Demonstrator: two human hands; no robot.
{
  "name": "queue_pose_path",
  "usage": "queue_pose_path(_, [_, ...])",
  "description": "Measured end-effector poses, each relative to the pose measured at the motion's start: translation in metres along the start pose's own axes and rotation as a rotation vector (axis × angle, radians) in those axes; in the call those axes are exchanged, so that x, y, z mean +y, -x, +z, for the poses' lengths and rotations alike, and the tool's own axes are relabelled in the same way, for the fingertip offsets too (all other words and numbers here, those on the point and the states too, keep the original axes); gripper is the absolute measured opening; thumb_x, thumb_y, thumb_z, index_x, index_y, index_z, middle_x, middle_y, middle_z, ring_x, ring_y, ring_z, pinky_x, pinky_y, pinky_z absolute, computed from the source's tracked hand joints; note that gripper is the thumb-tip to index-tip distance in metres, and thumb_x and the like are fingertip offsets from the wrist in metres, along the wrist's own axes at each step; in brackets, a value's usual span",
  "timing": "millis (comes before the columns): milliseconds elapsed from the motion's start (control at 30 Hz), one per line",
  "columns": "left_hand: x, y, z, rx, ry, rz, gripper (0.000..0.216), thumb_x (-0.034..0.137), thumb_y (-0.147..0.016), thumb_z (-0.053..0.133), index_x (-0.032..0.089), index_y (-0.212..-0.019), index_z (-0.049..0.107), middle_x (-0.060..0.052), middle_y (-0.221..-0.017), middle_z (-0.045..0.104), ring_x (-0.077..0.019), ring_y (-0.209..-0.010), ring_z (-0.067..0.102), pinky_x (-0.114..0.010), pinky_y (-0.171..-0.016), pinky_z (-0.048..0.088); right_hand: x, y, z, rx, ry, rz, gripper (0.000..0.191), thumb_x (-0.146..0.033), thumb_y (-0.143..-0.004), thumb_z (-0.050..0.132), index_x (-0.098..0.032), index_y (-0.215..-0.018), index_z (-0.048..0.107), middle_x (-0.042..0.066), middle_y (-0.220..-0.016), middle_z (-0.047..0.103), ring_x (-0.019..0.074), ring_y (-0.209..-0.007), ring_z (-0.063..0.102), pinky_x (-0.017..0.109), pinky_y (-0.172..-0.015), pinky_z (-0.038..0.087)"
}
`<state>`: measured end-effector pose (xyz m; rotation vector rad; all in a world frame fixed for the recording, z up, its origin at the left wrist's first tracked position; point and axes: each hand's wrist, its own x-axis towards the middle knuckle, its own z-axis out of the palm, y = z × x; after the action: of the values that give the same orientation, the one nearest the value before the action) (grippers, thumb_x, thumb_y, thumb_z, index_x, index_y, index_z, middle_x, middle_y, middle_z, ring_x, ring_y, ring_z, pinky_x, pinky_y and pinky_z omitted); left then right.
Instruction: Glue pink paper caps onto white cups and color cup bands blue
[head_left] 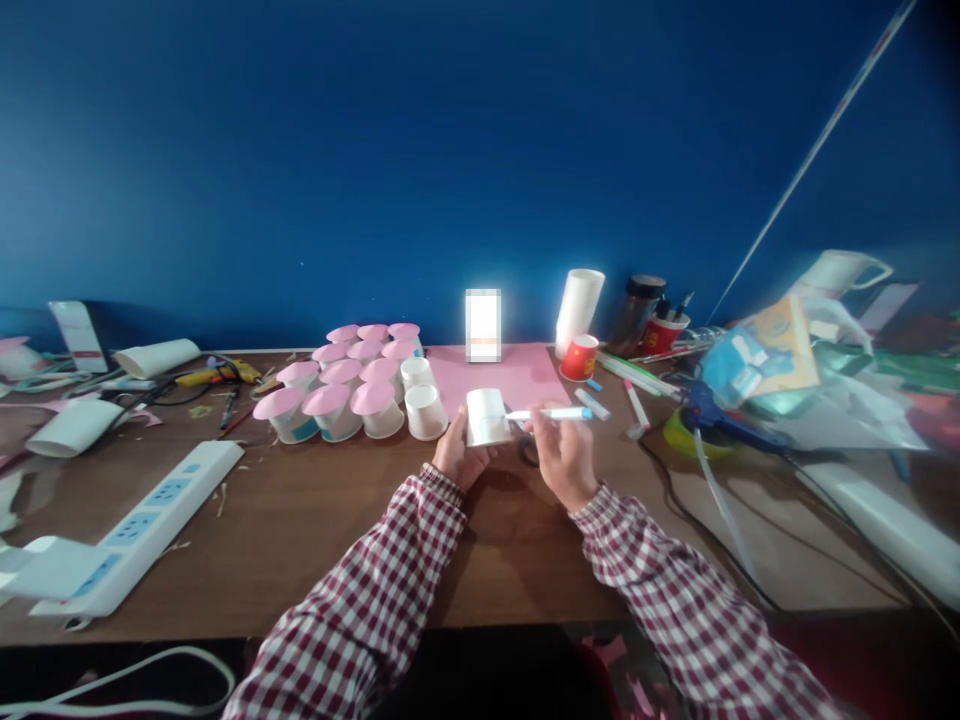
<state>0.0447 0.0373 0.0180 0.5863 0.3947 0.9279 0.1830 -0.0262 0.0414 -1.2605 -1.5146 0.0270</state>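
My left hand [459,455] is wrapped round a white paper cup [487,415], held on its side above the wooden table [300,520]. My right hand [564,452] pinches a white marker pen with a blue end [551,413]. The pen's tip touches the cup's side. Both sleeves are red-and-white check. A pink paper sheet [510,370] lies flat just beyond the cup.
Several cups with pink lids [337,385] stand in rows at centre left, with two open white cups [424,410] beside them. A white power strip [142,520] lies left. A red cup [579,358], a tall white roll [579,310], loose pens and a cluttered pile with cables fill the right.
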Motion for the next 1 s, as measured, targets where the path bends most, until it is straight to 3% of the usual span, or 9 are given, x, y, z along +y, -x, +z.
queue_pose_path(233, [-0.001, -0.001, 0.000, 0.012, -0.006, -0.004, 0.050, 0.044, -0.089, 0.032, 0.004, -0.108, 0.055, -0.016, -0.082, 0.066, -0.0239, -0.072, 0.063, -0.030, -0.056, 0.046, 0.000, 0.001, 0.000, 0.011, -0.010, -0.011, 0.020, -0.027, -0.090, 0.045, -0.018, -0.078, 0.057, 0.003, -0.067, 0.064, 0.0138, -0.061, 0.060, 0.025, -0.062, 0.047])
queue_pose_path(700, [0.000, 0.000, 0.001, 0.026, 0.014, 0.045, 0.048, 0.045, -0.088, 0.037, 0.006, -0.107, 0.057, -0.015, -0.090, 0.065, -0.0228, -0.079, 0.062, -0.034, -0.069, 0.049, -0.003, 0.002, 0.001, -0.022, -0.051, 0.017, 0.021, -0.029, -0.089, 0.045, -0.017, -0.076, 0.057, 0.000, -0.057, 0.059, 0.0125, -0.056, 0.059, 0.024, -0.060, 0.046])
queue_pose_path(900, [0.002, -0.002, -0.007, -0.037, 0.048, -0.003, 0.050, 0.046, -0.087, 0.036, 0.006, -0.108, 0.057, -0.015, -0.092, 0.066, -0.0250, -0.081, 0.064, -0.039, -0.073, 0.051, 0.000, -0.003, 0.000, 0.190, -0.178, 0.199, 0.031, -0.036, -0.091, 0.039, -0.016, -0.075, 0.056, -0.001, -0.054, 0.057, 0.0117, -0.049, 0.054, 0.024, -0.050, 0.044])
queue_pose_path(1000, [0.004, -0.001, -0.010, -0.037, 0.065, -0.036, 0.051, 0.047, -0.087, 0.036, 0.006, -0.111, 0.056, -0.015, -0.094, 0.066, -0.0245, -0.081, 0.064, -0.038, -0.073, 0.051, 0.001, -0.006, 0.000, 0.235, -0.189, 0.249, 0.031, -0.037, -0.090, 0.040, -0.015, -0.077, 0.057, 0.001, -0.056, 0.058, 0.0122, -0.050, 0.054, 0.025, -0.049, 0.043])
